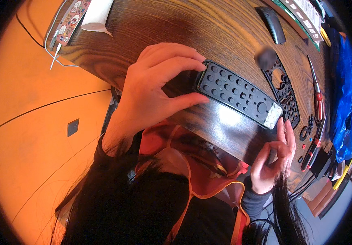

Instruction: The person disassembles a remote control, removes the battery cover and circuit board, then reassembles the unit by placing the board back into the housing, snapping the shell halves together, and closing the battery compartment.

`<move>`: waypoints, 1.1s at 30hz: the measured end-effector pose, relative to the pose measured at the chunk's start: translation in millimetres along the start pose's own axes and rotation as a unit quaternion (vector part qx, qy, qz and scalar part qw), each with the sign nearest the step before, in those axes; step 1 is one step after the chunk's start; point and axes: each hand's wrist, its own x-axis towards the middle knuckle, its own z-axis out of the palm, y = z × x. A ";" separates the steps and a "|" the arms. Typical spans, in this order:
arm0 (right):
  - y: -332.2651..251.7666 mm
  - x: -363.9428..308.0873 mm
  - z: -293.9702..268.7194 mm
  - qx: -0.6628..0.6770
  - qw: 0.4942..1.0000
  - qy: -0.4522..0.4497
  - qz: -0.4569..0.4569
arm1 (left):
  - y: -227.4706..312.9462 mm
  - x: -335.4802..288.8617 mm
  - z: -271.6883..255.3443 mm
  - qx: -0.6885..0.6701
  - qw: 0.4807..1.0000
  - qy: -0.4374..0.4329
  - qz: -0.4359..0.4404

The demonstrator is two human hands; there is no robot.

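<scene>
An opened black remote control (237,92) lies slanted on the dark wooden table, its rubber keypad with round buttons exposed and a bright glare on its right end. My left hand (153,83) spans the left end, with fingers on the far edge and thumb by the near edge. At the other end, my right hand (276,157) has two fingertips against the corner, its thumb and another finger bent together. Beside that end lies a black perforated remote faceplate (281,85) with button holes and a ring opening.
A curved black cover (272,24) lies farther back. On the right are a red-handled screwdriver (319,100), small black rings (303,132), pliers-like tool handles (314,149) and a blue plastic bag (345,98). A patterned case (71,22), a white roll (97,16) and a white cable (56,53) are far left.
</scene>
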 end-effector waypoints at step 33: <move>5.8 2.0 -2.2 -0.009 0.992 0.118 -0.035 | -3.3 -0.9 -3.1 -0.043 0.997 -0.060 -0.022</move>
